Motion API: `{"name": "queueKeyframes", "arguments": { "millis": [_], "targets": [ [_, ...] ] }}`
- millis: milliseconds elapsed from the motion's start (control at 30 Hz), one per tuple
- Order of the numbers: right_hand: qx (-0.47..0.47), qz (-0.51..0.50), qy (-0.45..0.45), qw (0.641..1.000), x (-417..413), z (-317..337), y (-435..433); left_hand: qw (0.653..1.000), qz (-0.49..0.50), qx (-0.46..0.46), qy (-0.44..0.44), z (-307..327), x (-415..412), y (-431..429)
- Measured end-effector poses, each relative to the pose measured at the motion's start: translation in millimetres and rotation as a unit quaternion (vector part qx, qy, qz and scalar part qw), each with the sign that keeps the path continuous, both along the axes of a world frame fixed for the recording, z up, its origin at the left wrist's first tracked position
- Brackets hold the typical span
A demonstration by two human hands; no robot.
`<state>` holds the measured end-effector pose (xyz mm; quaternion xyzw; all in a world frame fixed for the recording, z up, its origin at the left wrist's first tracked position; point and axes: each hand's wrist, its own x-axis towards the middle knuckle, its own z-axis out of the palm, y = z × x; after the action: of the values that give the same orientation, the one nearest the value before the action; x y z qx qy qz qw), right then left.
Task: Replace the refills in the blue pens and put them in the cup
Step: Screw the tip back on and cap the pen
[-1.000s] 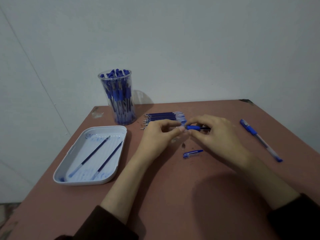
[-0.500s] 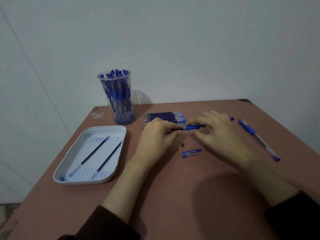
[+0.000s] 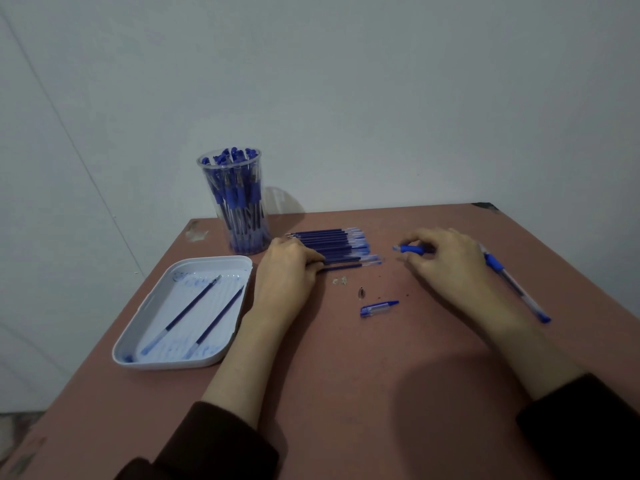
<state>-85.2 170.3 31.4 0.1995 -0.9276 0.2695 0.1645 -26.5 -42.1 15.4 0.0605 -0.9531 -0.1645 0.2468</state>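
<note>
Brown table (image 3: 346, 375), pen barrel (image 3: 411, 250) in right hand (image 3: 446, 259)

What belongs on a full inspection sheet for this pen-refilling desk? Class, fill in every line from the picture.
Surface: reddish-brown table, small specks.
Job's things: clear cup full of blue pens; row of refills; white tray holding two refills; another pen lying at right.
Clutter: pen cap, metal tip, clear scrap.
Grippers: left hand pinches one refill beside the row; right hand holds a blue pen barrel.
Cables: nothing seen.
Surroundings: plain pale wall.
</note>
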Motion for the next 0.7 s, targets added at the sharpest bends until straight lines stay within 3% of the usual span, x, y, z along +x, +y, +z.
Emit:
{"name": "queueKeyframes", "arguments": {
  "millis": [333,700],
  "targets": [
    [-0.017,0.023,-0.002,1.000,0.8,-0.8,-4.5,1.000,0.002,-0.014,-0.028,-2.1,-3.4,4.9],
    [-0.016,0.050,0.003,0.999,3.3,-7.0,-10.1,1.000,0.008,-0.002,0.017,-6.6,-7.0,9.3]
  ]
}}
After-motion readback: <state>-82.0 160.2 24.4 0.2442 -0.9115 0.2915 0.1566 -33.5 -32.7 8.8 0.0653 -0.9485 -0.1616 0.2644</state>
